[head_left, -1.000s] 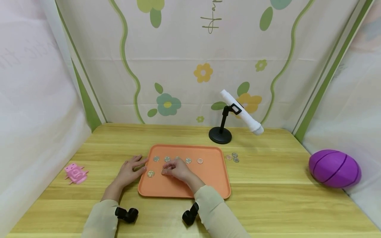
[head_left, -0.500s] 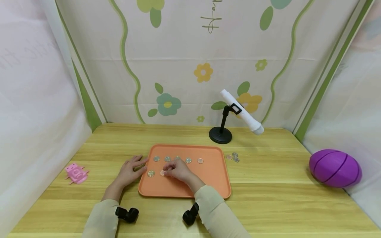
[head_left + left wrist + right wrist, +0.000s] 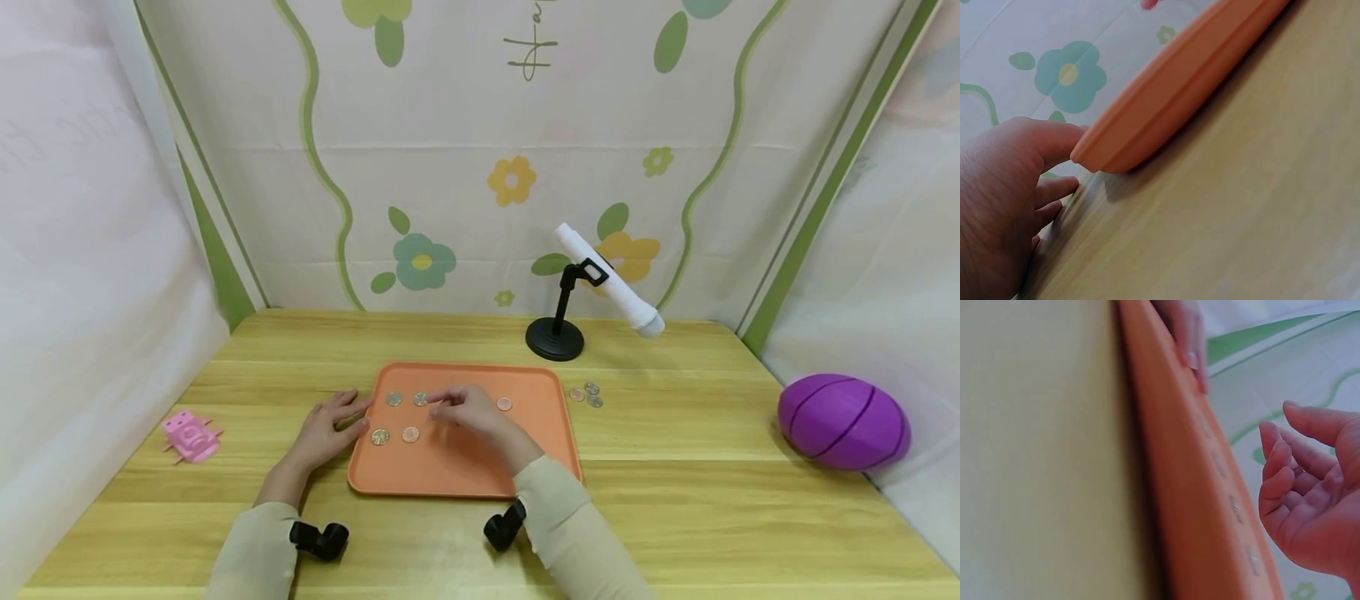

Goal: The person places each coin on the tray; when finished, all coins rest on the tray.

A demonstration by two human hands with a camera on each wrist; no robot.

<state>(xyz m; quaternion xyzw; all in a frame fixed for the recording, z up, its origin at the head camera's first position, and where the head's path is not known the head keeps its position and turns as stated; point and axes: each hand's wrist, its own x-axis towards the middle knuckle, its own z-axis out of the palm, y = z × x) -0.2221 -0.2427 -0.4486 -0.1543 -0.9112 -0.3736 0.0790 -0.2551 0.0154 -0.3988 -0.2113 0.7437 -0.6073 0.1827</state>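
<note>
An orange tray (image 3: 480, 475) lies on the wooden table, with coins set out on it in two rows. At the tray's left rim my left hand (image 3: 327, 433) rests, its fingertips touching the edge. My right hand (image 3: 472, 414) hovers above the tray, thumb and index finger apart, with nothing between them. Below it to the left lie a copper coin (image 3: 410, 435) and a gold-coloured coin (image 3: 380, 437). In the back row show two silvery coins, one of them a silver coin (image 3: 393, 399), and a pinkish coin (image 3: 504, 404); the hand covers the middle of that row.
Right of the tray, three coins (image 3: 592, 389) lie together on the table. A white microphone (image 3: 611, 279) on a black stand (image 3: 555, 337) is behind them. A purple ball (image 3: 843, 422) sits far right, a pink toy (image 3: 191, 437) at the left.
My right hand has let go of the copper coin in the front row and lifted up and to the right, off the tray. The left hand stays put.
</note>
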